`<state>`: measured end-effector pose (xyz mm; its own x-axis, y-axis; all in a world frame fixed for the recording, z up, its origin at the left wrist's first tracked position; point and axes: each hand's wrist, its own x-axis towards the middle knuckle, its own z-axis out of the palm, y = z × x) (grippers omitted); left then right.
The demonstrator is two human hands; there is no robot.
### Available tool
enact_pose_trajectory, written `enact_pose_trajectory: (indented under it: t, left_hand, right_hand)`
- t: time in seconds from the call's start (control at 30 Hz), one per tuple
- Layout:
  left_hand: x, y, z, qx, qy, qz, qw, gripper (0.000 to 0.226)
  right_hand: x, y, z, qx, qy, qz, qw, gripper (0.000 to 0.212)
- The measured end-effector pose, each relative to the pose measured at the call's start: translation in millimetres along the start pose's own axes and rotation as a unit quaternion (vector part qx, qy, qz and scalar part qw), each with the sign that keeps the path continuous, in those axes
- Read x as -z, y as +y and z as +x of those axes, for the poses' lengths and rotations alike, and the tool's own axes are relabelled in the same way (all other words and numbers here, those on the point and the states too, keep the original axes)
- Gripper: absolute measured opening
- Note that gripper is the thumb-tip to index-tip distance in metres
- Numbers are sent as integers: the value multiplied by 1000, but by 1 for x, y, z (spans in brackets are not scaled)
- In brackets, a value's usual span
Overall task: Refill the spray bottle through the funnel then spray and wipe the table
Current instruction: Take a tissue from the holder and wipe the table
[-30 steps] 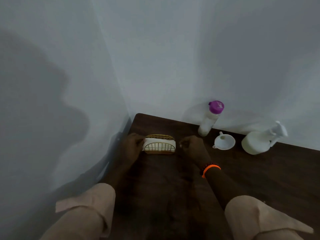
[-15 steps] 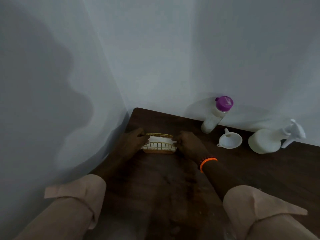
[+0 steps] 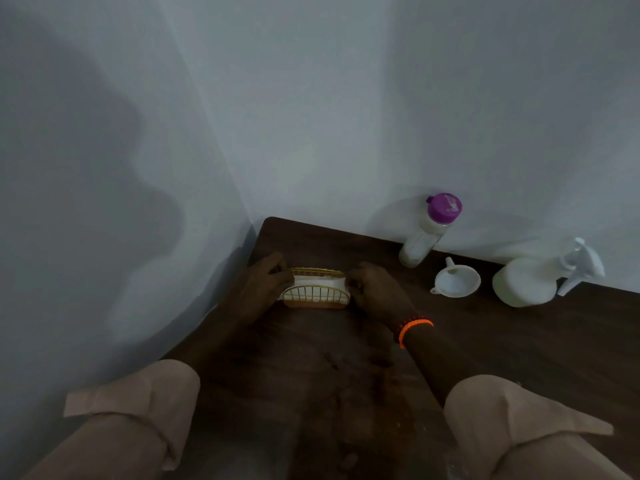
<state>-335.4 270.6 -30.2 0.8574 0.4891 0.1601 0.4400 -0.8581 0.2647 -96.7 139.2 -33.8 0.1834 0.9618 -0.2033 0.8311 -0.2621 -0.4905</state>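
A gold wire napkin holder [image 3: 316, 296] with white napkins stands on the dark wooden table [image 3: 485, 341] near its far left corner. My left hand [image 3: 263, 282] grips its left end and my right hand [image 3: 372, 289] grips its right end. To the right, along the wall, stand a clear bottle with a purple cap [image 3: 429, 230], a white funnel [image 3: 456, 281] and a white spray bottle [image 3: 540, 278] with its trigger head pointing right.
White walls meet in a corner just behind the table's far left end. The table's left edge runs close to the left wall. My beige sleeves fill the bottom of the view.
Both hands have closed in on the ends of the napkin holder, which stays at the same spot. The camera has shifted slightly.
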Motion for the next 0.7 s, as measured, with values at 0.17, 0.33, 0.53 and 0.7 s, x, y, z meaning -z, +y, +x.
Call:
enact_pose_trajectory:
  t: [0.17, 0.33, 0.53, 0.7]
  left_hand:
    - [33, 14, 3, -77, 22, 14, 997, 17]
    - [68, 37, 10, -100, 14, -6, 995, 18]
    - [110, 72, 17, -126, 33, -26, 991, 29]
    - [140, 92, 15, -116, 65, -57, 989, 15]
  right_hand:
    - [20, -10, -7, 25, 49, 26, 998, 15]
    - [36, -37, -7, 92, 54, 76, 991, 57]
    - [50, -63, -15, 84, 32, 99, 991, 43]
    - [76, -70, -48, 92, 58, 114, 987, 15]
